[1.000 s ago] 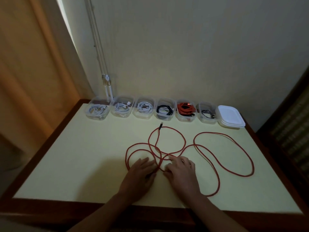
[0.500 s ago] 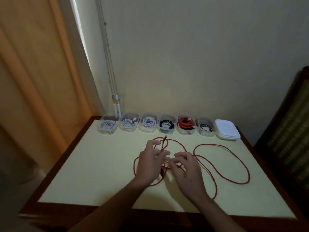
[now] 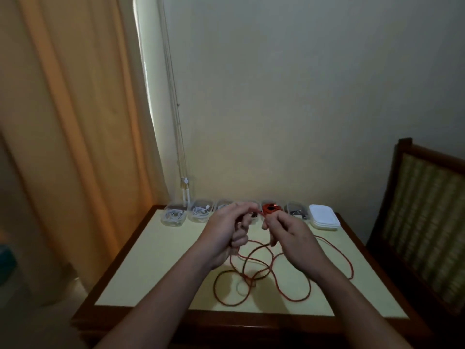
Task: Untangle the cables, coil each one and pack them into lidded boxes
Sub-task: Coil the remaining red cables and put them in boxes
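A long red cable (image 3: 271,278) lies in loose tangled loops on the pale yellow table (image 3: 156,268), with part of it lifted off the surface. My left hand (image 3: 226,227) is raised above the table, its fingers curled round a stretch of the cable. My right hand (image 3: 286,227) is level with it, pinching the cable close by. A short piece of red cable runs between the two hands. Several clear boxes (image 3: 173,215) holding coiled cables stand in a row along the far edge, one with an orange-red cable (image 3: 270,209). My hands hide some of the boxes.
A stack of white lids (image 3: 323,216) sits at the right end of the box row. A wooden chair (image 3: 427,222) stands to the right of the table. A curtain (image 3: 75,147) hangs on the left and thin cords run down the wall behind the boxes.
Both hands rose from the table, lifting part of the red cable with them. The loops on the table shifted and bunched. The camera tilted upward, so the table sits lower in view.
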Tool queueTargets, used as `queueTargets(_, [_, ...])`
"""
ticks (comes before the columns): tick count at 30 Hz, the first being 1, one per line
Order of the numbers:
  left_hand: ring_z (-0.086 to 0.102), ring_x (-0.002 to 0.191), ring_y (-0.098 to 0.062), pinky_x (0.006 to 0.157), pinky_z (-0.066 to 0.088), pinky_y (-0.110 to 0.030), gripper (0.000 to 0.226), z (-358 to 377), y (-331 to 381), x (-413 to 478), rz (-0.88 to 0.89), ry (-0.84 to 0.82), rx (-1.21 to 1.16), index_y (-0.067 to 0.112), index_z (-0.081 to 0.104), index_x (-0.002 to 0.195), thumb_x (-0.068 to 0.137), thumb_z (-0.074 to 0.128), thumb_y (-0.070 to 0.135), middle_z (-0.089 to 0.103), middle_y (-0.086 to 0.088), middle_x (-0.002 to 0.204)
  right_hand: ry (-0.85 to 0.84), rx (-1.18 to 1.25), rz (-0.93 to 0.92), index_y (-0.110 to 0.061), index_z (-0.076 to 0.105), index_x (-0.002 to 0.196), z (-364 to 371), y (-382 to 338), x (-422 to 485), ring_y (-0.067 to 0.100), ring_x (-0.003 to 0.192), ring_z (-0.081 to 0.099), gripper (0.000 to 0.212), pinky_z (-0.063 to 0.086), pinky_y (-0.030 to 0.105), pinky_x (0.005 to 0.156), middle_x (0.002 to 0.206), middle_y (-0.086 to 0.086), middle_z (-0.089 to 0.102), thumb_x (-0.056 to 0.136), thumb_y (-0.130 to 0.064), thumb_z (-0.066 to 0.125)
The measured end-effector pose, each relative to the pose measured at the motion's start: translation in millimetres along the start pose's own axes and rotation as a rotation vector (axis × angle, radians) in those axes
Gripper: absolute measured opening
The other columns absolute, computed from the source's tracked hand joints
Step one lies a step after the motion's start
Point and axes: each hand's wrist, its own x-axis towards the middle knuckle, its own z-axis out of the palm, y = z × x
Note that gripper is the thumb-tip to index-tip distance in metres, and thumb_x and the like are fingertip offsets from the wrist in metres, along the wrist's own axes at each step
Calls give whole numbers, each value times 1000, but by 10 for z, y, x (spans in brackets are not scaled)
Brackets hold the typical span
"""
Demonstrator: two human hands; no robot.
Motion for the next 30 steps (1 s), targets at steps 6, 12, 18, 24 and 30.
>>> queueTargets(6, [18, 38, -4, 34, 9, -17, 17, 231, 529, -312, -32, -88, -237, 13, 53, 113, 106, 38, 16, 24, 5, 59, 117, 42, -59, -17, 68, 84, -292, -543, -68, 33, 73, 57, 34, 48, 45, 68, 79, 12, 68, 101, -42, 53])
queueTargets(12, [19, 30, -6, 28, 10, -19, 25, 106, 1089, -430, 28, 80, -616, 16, 58, 87, 101, 37, 11, 25, 8, 46, 139, 224, 17, -9, 68, 85, -446, -612, -272, 0, 52, 43, 36, 35, 20, 55, 56, -13, 52, 102, -38, 55])
queueTargets(18, [24, 35, -7, 35, 15, -17, 29, -14, 1218, -521, 213, 344, -590, 10, 57, 109, 96, 33, 1, 37, 3, 58, 212, 4, -24, -17, 66, 86, -493, -481, -391, -5, 60, 53, 15, 41, 13, 57, 66, -11, 61, 98, -27, 64])
queueTargets(24, [69, 61, -12, 45, 46, -17, 33, 280, 884, -509, 363, 282, 227, 4, 43, 137, 104, 41, 3, 69, -13, 93, 122, -706, -384, -25, 67, 89, -404, -569, -387, 23, 76, 61, 45, 48, 39, 62, 79, -6, 67, 96, -56, 35])
queueTargets(30, [59, 52, -13, 52, 50, -21, 34, 494, 621, -700, 280, 6, 539, 6, 48, 140, 107, 39, 8, 65, 0, 74, 268, -658, -531, -21, 61, 81, -436, -814, -317, 28, 68, 61, 40, 47, 39, 54, 72, -1, 66, 99, -49, 38])
